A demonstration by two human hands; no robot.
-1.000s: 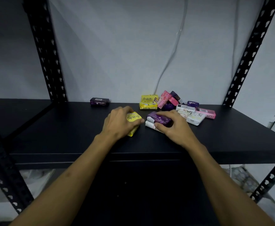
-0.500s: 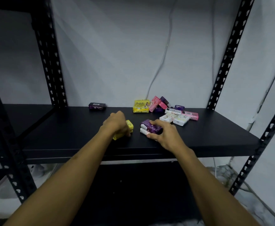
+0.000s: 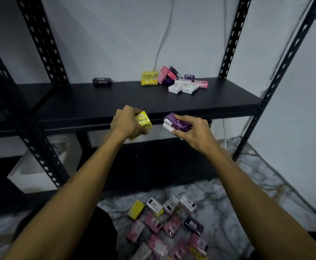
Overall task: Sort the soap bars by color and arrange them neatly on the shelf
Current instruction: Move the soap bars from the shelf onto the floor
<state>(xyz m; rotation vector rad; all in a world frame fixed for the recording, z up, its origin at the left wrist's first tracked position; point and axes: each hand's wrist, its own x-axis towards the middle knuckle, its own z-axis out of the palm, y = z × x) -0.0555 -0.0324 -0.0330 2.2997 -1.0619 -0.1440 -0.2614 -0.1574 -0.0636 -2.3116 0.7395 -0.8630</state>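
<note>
My left hand grips a yellow soap bar in the air just in front of the black shelf. My right hand holds a purple soap bar stacked on a white one, also off the shelf's front edge. At the back of the shelf lies a mixed pile: a yellow bar, pink bars, purple bars and white bars. A lone dark purple bar sits further left by the wall.
Several more soap bars, pink, white, yellow and dark purple, lie on the marbled floor below. Black perforated uprights frame the shelf. A white box stands under it at the left.
Both hands lifted their soap bars off the shelf and drew them back toward me. The view has pulled back and tipped down, showing the floor and its bars.
</note>
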